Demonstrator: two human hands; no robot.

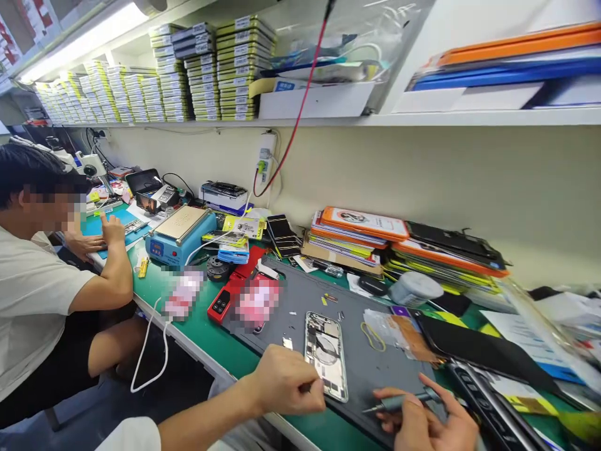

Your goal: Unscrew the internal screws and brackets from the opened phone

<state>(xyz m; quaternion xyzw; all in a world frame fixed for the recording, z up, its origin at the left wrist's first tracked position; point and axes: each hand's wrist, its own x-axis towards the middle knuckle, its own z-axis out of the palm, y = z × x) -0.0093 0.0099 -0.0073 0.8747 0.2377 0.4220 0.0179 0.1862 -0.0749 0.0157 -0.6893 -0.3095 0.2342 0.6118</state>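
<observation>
An opened phone lies on the grey work mat, its inner parts and a round coil showing. My left hand is closed in a loose fist beside the phone's lower left edge. Whatever its fingers may hold is hidden. My right hand grips a slim grey screwdriver, whose thin tip points left over the mat, apart from the phone. Small loose parts and a yellow rubber band lie around the phone.
To my left a co-worker bends over a blue mat. A blue heating station, a phone on a white cable and a red device stand between us. Stacked boxes line the wall; a black tool lies at right.
</observation>
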